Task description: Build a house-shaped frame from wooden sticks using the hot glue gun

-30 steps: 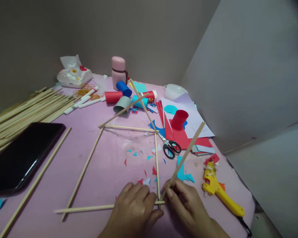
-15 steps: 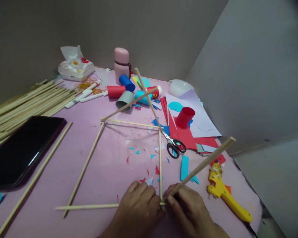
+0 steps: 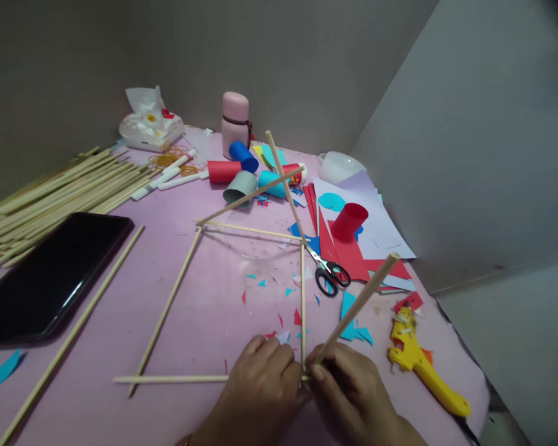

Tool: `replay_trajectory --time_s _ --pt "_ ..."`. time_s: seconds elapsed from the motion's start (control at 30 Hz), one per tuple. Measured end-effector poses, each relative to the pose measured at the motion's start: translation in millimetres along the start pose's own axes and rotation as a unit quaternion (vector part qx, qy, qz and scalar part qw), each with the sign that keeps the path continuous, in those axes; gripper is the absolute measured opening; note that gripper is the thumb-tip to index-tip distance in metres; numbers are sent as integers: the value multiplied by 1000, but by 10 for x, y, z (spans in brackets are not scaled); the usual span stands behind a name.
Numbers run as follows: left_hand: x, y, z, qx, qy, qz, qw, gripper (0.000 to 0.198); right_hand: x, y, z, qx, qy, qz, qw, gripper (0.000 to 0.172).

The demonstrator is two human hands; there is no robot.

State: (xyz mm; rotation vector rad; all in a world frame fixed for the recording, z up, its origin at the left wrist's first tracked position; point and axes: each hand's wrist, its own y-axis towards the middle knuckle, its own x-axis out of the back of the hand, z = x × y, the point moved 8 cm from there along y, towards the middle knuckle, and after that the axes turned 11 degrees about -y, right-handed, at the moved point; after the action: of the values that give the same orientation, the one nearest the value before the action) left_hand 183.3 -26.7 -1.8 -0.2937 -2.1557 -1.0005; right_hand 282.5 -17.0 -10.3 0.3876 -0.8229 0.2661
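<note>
Four-sided and made of thin wooden sticks, a frame (image 3: 171, 300) lies on the pink table, with two sticks rising from its far corners. My left hand (image 3: 265, 384) is closed around the near stick (image 3: 177, 379) by the frame's near right corner. Right beside it, my right hand (image 3: 353, 384) pinches the foot of a slanting wooden stick (image 3: 365, 296) at that same corner. This stick leans up and to the right. The fingers hide most of the joint. Black-handled scissors (image 3: 326, 272) lie beyond, touching or close to the far right corner.
A yellow glue gun (image 3: 418, 362) lies right of my right hand. At left are a phone (image 3: 60, 279), a loose stick (image 3: 74, 334) and a pile of sticks (image 3: 65, 192). Paper tubes (image 3: 349, 221), paper scraps, a pink flask (image 3: 235, 127) and a tissue pack (image 3: 151, 124) stand farther back.
The slanting stick in my right hand has tilted to the left and stands steeper. Both hands stay at the corner. The whole view has shifted slightly.
</note>
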Motion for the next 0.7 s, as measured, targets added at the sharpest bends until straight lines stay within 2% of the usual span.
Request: replay_trajectory --time_s 0.17,0.3,0.43,0.5,0.6,0.7 --pt "-34 -29 24 20 -1 31 999 23 -27 -7 -30 -28 29 12 999 14" --pt "-38 -41 51 30 -6 39 999 17 -36 -2 -25 -20 17 8 1000 13" --pt "31 0 76 63 -42 44 996 23 -24 23 -1 -1 0 6 1000 14" --pt "140 48 64 67 -61 19 996 24 5 44 35 16 -18 -4 1000 17" --pt "345 114 31 46 -61 -49 996 22 50 80 111 52 -37 -25 998 23" --pt "422 146 18 19 -89 -81 993 20 57 106 188 97 -52 -42 993 31"
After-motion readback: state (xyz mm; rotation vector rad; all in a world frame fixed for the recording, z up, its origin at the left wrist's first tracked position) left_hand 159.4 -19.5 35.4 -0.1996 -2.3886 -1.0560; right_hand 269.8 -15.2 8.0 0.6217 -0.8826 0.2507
